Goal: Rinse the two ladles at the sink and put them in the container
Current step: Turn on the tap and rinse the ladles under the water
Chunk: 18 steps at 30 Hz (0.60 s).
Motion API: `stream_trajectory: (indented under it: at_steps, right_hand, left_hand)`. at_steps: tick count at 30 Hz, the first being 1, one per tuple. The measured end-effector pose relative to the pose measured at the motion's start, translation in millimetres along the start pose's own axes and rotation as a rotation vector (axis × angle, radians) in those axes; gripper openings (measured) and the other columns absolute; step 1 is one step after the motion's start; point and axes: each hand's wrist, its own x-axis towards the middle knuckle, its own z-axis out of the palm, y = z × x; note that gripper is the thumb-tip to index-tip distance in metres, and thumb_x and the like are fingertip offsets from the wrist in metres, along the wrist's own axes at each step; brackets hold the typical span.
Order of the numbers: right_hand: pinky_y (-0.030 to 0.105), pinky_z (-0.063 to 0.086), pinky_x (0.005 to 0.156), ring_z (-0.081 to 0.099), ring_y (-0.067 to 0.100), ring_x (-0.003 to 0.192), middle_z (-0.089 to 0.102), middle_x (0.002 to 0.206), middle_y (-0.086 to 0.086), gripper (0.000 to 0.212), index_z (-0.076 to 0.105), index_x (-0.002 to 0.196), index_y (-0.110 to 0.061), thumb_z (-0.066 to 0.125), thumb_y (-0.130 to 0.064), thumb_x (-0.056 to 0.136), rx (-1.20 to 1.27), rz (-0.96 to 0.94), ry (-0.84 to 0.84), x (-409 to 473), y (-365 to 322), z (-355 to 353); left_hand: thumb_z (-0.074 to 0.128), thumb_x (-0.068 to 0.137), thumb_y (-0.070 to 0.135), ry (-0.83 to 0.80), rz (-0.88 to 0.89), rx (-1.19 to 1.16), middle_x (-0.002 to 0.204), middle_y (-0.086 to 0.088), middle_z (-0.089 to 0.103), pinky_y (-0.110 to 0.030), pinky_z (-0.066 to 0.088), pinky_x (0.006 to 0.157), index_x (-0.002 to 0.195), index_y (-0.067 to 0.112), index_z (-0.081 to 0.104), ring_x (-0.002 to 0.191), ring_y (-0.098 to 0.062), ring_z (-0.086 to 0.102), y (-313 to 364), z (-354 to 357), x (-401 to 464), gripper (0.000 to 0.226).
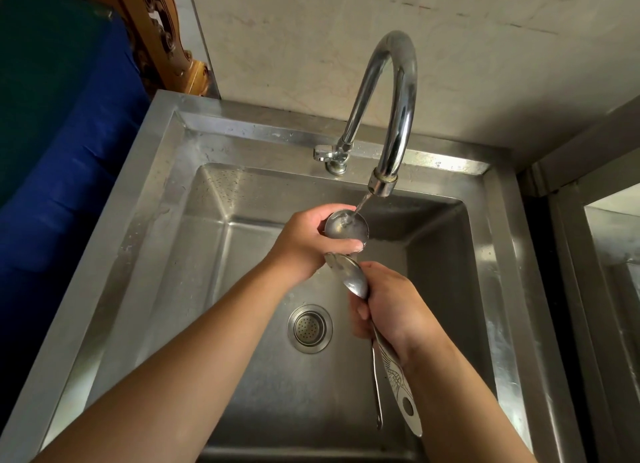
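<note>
Over the steel sink (166, 241), a thin stream of water runs from the curved faucet (394, 116) into the bowl of one steel ladle (346, 225). My left hand (311, 241) is wrapped around that bowl. A second ladle (349, 272) lies just below it, bowl toward me. My right hand (388, 306) grips both handles together; the wide patterned handle (398, 383) and a thin handle (376, 386) stick out below my wrist. The container is not in view.
The drain strainer (310, 328) sits in the sink floor left of my right hand. A small tap lever (323, 152) is at the faucet base. A blue-covered object (62, 157) stands left of the sink, a steel counter (599, 220) to the right.
</note>
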Motion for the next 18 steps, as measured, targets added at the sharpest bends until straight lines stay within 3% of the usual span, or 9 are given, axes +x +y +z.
stream_trajectory:
  at_steps: [3, 7, 10, 13, 15, 18]
  right_hand:
    - [0.018, 0.027, 0.035, 0.03, 0.013, 0.032, 0.041, 0.04, 0.002, 0.017, 0.053, 0.083, -0.006, 0.042, -0.01, 0.095, -0.011, -0.003, 0.003, -1.4, 3.0, 2.1]
    - [0.017, 0.026, 0.034, 0.031, 0.01, 0.033, 0.041, 0.041, 0.0, 0.015, 0.059, 0.09, -0.006, 0.048, -0.013, 0.097, 0.067, -0.008, 0.021, -0.5, 5.6, 8.0]
    - [0.017, 0.026, 0.034, 0.032, 0.011, 0.032, 0.041, 0.038, 0.0, 0.017, 0.06, 0.089, -0.008, 0.047, -0.015, 0.097, 0.039, -0.036, 0.044, 3.0, 5.8, 7.0]
    - [0.017, 0.026, 0.033, 0.033, 0.013, 0.031, 0.042, 0.037, 0.001, 0.019, 0.058, 0.084, -0.012, 0.048, -0.017, 0.099, 0.049, -0.041, 0.059, 5.5, 7.2, 4.9]
    - [0.018, 0.028, 0.033, 0.034, 0.012, 0.031, 0.043, 0.039, 0.0, 0.021, 0.056, 0.081, -0.015, 0.049, -0.019, 0.1, 0.053, -0.052, 0.058, 5.1, 8.8, 4.6]
    - [0.021, 0.03, 0.034, 0.036, 0.011, 0.034, 0.045, 0.044, -0.002, 0.019, 0.06, 0.089, -0.011, 0.05, -0.022, 0.101, 0.069, -0.075, 0.051, 3.6, 11.4, 3.9]
  left_hand:
    - [0.091, 0.065, 0.012, 0.13, 0.024, 0.158, 0.079, 0.001, 0.077, -0.033, 0.059, 0.066, 0.094, 0.031, 0.075, 0.065, -0.013, 0.07, -1.6, 6.7, 3.8, 0.039]
    - [0.081, 0.073, 0.041, 0.244, 0.061, 0.25, 0.067, 0.017, 0.075, -0.016, 0.047, 0.051, 0.086, 0.044, 0.079, 0.051, 0.002, 0.064, 0.3, 11.4, 9.2, 0.014]
    - [0.072, 0.088, 0.032, 0.241, 0.091, 0.193, 0.072, 0.018, 0.076, -0.01, 0.044, 0.045, 0.091, 0.041, 0.08, 0.044, 0.004, 0.06, 7.2, 10.5, 8.5, 0.012]
    - [0.063, 0.095, 0.019, 0.211, 0.018, 0.07, 0.075, 0.015, 0.077, -0.021, 0.048, 0.037, 0.08, 0.047, 0.08, 0.042, -0.014, 0.063, 13.5, 8.6, 4.6, 0.036]
    - [0.054, 0.096, 0.01, 0.181, -0.038, -0.031, 0.082, 0.003, 0.076, -0.024, 0.05, 0.038, 0.08, 0.038, 0.082, 0.046, -0.02, 0.065, 15.7, 7.2, 3.4, 0.043]
    - [0.045, 0.097, 0.01, 0.156, -0.104, -0.134, 0.089, -0.019, 0.07, -0.026, 0.053, 0.04, 0.089, 0.021, 0.077, 0.049, -0.022, 0.068, 18.6, 4.0, 3.1, 0.035]
